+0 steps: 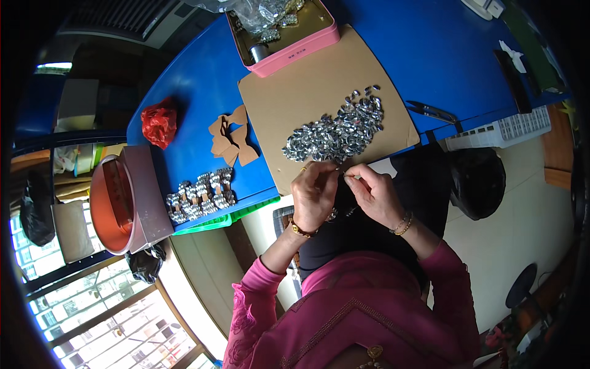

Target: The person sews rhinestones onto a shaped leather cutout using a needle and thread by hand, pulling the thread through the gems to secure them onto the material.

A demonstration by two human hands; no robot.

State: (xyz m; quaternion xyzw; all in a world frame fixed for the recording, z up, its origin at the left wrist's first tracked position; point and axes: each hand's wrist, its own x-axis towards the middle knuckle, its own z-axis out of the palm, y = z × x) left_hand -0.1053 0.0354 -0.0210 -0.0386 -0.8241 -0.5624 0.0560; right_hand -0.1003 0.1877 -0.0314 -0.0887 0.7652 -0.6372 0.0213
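Note:
My left hand and my right hand meet at the near edge of a brown cardboard sheet. Thumb and fingers are pinched together on both, and what lies between the fingertips is too small to make out. A short bit of something shiny hangs below them over my dark lap. Just beyond the fingertips, a heap of small shiny silver beads spreads across the cardboard. To the left lie several cut brown card pieces. Nearer, silver bead strands appear wound on similar cards.
A pink tin box holding clear plastic bags and a spool stands at the far edge. On the blue table lie a crumpled red plastic bag and, right, a dark scissor-like tool. An orange-lined container stands left.

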